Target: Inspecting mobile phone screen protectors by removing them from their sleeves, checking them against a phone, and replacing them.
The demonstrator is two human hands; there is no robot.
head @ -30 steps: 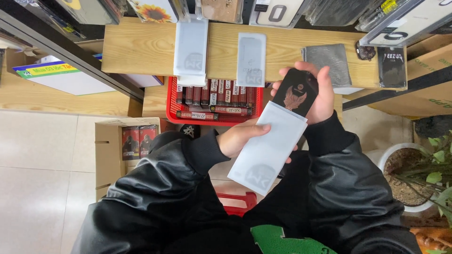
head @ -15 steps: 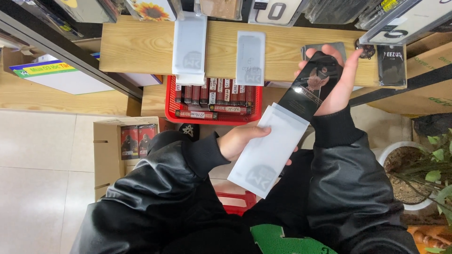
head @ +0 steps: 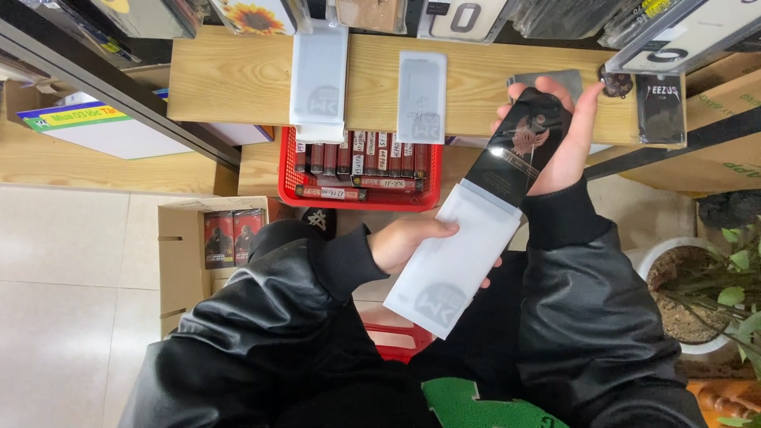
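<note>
My left hand (head: 408,240) grips a long white plastic sleeve (head: 456,265) by its left edge, held slanted in front of my lap. My right hand (head: 567,135) holds a glossy black card with a gold bird emblem (head: 519,150); its lower end sits inside the mouth of the sleeve, and most of the card sticks out toward the wooden shelf. Both arms wear black leather sleeves.
A wooden shelf (head: 238,79) carries two white sleeves (head: 319,79) (head: 421,95), a grey flat piece and a black packet (head: 659,109). Below it stands a red basket (head: 361,170) of dark red packs. A cardboard box (head: 208,238) is at left, a potted plant (head: 713,285) at right.
My right hand has drawn the black card up and to the right, so much more of it shows outside the white sleeve. The left hand has held the sleeve nearly still.
</note>
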